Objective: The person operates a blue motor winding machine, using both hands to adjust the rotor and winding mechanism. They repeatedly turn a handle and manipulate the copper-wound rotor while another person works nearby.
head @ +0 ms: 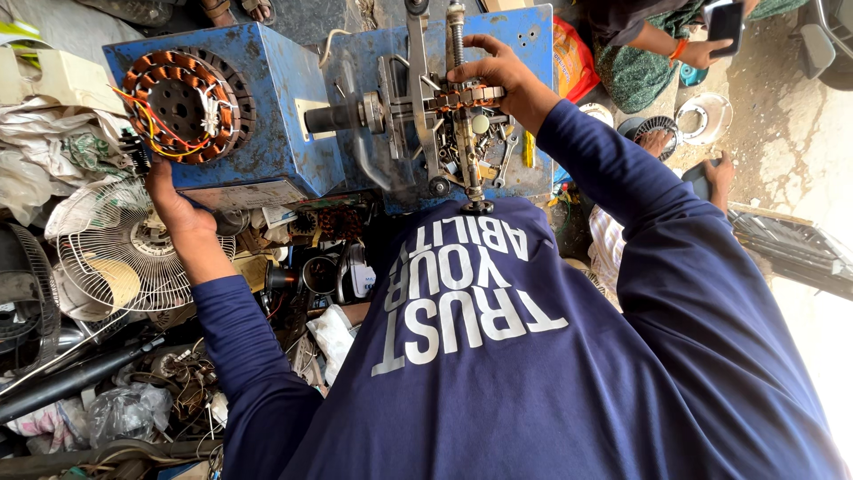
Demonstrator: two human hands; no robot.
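Both grips are busy on the blue machine [284,98]. My right hand [498,78] is curled over a small former [469,94] on the winder's upright arm [418,98], fingers clenched around that copper-and-steel block. My left hand [169,200] reaches under the machine's left corner, by its lower edge; whether it is clasping anything there I cannot tell, since the fingers are hidden behind the casing.

As I judge it, the main risk is at the right hand. The spindle [342,116] and arm look blurred, as if turning, and my fingers sit right among the threaded rod [457,40] and loose wrenches [498,151]. A slip could pinch a finger or drag the sleeve in. Fine wire could also snag or snap if the block shifts.

A stator [182,105] sits against the machine's left face, well apart from the right hand and just above the left. It looks like a round iron ring with copper coils packed round its inside, red and yellow leads trailing across it and white ties at 1 side. Those leads hang loose and could catch on my left wrist.

Below, a white fan guard [124,253] lies amid clutter. Another person [657,40] sits beyond, holding a phone [726,22].
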